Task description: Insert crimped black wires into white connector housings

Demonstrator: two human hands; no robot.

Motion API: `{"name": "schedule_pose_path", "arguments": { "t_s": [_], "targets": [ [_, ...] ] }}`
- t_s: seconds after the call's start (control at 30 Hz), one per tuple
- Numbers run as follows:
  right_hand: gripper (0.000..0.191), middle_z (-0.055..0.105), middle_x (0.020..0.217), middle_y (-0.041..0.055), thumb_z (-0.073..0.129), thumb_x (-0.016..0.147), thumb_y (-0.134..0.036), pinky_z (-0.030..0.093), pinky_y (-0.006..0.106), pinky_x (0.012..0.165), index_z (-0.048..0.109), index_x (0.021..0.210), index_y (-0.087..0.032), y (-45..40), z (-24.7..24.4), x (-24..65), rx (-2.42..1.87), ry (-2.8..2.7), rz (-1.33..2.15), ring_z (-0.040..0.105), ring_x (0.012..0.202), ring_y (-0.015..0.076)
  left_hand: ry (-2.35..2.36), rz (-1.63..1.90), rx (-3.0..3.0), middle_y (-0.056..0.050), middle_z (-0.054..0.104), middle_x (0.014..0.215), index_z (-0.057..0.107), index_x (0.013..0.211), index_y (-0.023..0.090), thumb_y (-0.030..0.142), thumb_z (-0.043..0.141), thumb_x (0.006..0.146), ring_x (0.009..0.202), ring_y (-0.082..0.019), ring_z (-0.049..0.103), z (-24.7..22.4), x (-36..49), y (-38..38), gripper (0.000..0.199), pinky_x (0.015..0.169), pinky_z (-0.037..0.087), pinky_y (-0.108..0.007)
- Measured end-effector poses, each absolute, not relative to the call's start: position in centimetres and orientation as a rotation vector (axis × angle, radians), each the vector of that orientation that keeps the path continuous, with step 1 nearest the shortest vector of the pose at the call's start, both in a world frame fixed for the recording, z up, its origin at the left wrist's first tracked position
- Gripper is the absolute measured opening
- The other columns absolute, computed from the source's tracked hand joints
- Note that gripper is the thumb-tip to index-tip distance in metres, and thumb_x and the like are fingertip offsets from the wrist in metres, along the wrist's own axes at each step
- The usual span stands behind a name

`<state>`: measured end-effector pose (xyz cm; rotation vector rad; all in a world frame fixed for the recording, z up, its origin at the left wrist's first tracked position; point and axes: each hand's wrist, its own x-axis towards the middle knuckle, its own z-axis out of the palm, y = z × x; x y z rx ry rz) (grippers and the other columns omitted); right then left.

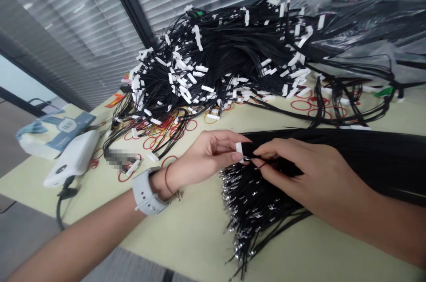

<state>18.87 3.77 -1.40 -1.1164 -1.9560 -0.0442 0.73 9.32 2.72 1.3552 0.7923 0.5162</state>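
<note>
Between thumb and fingertips, my left hand (206, 155) grips a small white connector housing (238, 150) with black wires running out of its right side. My right hand (309, 173) is closed in a pinch just right of the housing, on a thin black wire (262, 165) whose metal tip points toward the housing. Whether that tip is inside the housing, I cannot tell. Under both hands lies a thick bundle of black wires (259, 204), with bare silver crimp terminals at its left end. The bundle stretches away to the right.
A big heap of black cables (229, 56) with white connectors fills the back of the pale table (186, 237). Red and yellow rubber bands (156, 131) lie before it. At left are a tissue pack (63, 129) and a white device (71, 160) with a cable. Clear plastic bags (359, 20) sit back right.
</note>
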Motion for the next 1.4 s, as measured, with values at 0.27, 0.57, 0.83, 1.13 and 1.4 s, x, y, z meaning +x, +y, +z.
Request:
{"name": "schedule_pose_path", "arguments": {
  "t_s": [0.27,0.57,0.83,1.13,1.4],
  "targets": [
    [0.012,0.061,0.072,-0.005,0.049,0.08,-0.01,0.035,0.011,0.049,0.058,0.075,-0.017,3.8,-0.88,18.78,-1.111,-1.965,0.073,0.053,0.061,-0.0002,0.77,0.528,1.381,0.0,0.067,0.078,0.06,0.096,0.01,0.016,0.068,0.074,0.07,-0.001,0.064,2.43,0.54,9.62,0.024,0.066,0.051,-0.006],
    [0.011,0.061,0.081,-0.0015,0.048,0.085,-0.013,0.044,0.013,0.066,0.058,0.081,-0.017,3.89,-1.19,19.13,-1.075,-1.927,0.013,0.056,0.072,0.0019,0.805,0.518,1.415,-0.002,0.068,0.078,0.058,0.099,0.012,0.018,0.066,0.076,0.072,-0.003,0.064,2.55,0.51,9.54,0.026,0.067,0.05,-0.009],
    [0.009,0.059,0.079,-0.003,0.05,0.086,-0.018,0.042,0.012,0.066,0.057,0.081,-0.018,4.01,-1.44,19.08,-1.057,-1.951,-0.044,0.054,0.073,0.0006,0.797,0.524,1.433,-0.001,0.067,0.078,0.058,0.1,0.012,0.016,0.065,0.076,0.071,-0.003,0.065,2.51,0.49,9.53,0.026,0.066,0.051,-0.009],
    [0.011,0.057,0.076,-0.0017,0.05,0.084,-0.01,0.042,0.013,0.068,0.057,0.078,-0.016,3.77,-1.6,18.98,-0.989,-1.979,-0.186,0.051,0.073,0.0011,0.716,0.517,1.347,-0.001,0.069,0.08,0.059,0.1,0.013,0.016,0.066,0.076,0.074,-0.004,0.067,2.63,0.62,8.87,0.025,0.071,0.053,-0.01],
    [0.01,0.061,0.083,-0.0032,0.055,0.082,-0.011,0.044,0.01,0.073,0.062,0.084,-0.019,3.35,-1.04,19.22,-1.003,-1.845,-0.251,0.055,0.078,-0.0007,0.754,0.556,1.391,-0.002,0.069,0.078,0.059,0.099,0.01,0.014,0.066,0.075,0.073,-0.003,0.067,2.5,0.67,9.2,0.025,0.068,0.053,-0.007]
  ]
}}
